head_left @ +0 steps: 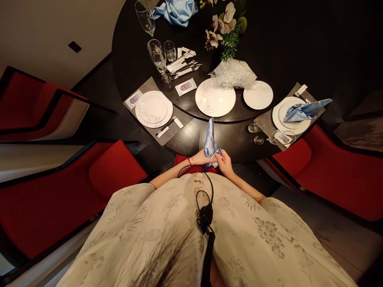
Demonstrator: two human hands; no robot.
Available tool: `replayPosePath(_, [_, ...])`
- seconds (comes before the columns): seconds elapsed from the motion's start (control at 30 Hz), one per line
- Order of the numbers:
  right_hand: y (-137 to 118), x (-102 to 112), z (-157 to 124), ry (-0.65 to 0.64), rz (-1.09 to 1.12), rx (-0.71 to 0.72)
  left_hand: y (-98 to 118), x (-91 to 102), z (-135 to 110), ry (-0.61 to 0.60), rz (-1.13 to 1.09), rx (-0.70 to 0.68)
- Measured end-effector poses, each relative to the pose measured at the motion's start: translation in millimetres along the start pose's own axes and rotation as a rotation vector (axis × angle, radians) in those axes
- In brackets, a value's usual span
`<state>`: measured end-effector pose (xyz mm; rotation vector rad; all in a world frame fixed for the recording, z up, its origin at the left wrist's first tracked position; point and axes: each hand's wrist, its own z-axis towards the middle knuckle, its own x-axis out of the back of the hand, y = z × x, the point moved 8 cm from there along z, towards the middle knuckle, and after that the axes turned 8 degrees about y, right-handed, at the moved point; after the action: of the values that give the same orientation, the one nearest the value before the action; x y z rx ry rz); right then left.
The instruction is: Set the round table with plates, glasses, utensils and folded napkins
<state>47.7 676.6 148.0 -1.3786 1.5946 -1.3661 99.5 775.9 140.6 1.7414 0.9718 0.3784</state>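
Two hands clamped on one blue satin napkin (211, 141): left hand (199, 158) and right hand (224, 163) pinch its lower end, close together, near the dark round table (187, 139). Long axis upright, tip rising clear of both hands, pointing away from the person.

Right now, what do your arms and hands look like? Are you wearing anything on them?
Both arms come out of loose cream sleeves printed with grey-brown leaves, and the forearms are bare. The left hand has a thin red string around its wrist. The right hand shows no band. A thin black cable loops down in front.
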Motion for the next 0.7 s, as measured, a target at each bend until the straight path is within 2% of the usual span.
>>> replayPosePath(0.07, [1, 0, -3, -0.024, 0.025, -0.008, -2, 6.5, -1, 0.098, 0.008, 0.004])
replayPosePath(0.13, [-5, 3, -10, -0.099, -0.065, 0.088, -5, 10.6, -1, 0.171, 0.016, 0.026])
replayPosePath(0.27, [-22, 5, -32, -0.326, -0.479, 0.446, -9, 5.1, 4, 0.137, 0.152, 0.059])
replayPosePath(0.33, [-25, 7, -38, -0.352, -0.652, 0.557, -6, 2.1, 8, 0.107, 0.24, 0.034])
replayPosePath(0.47, [-25, 10, -39, -0.309, -0.757, 0.611, 1, -1.3, 13, 0.036, 0.295, 0.006])
replayPosePath(0.63, [-30, 12, -36, -0.269, -0.657, 0.617, 5, -3.2, 15, -0.082, 0.205, 0.03])
replayPosePath(0.7, [-35, 13, -33, -0.272, -0.629, 0.625, 5, -2.4, 16, -0.069, 0.186, 0.039])
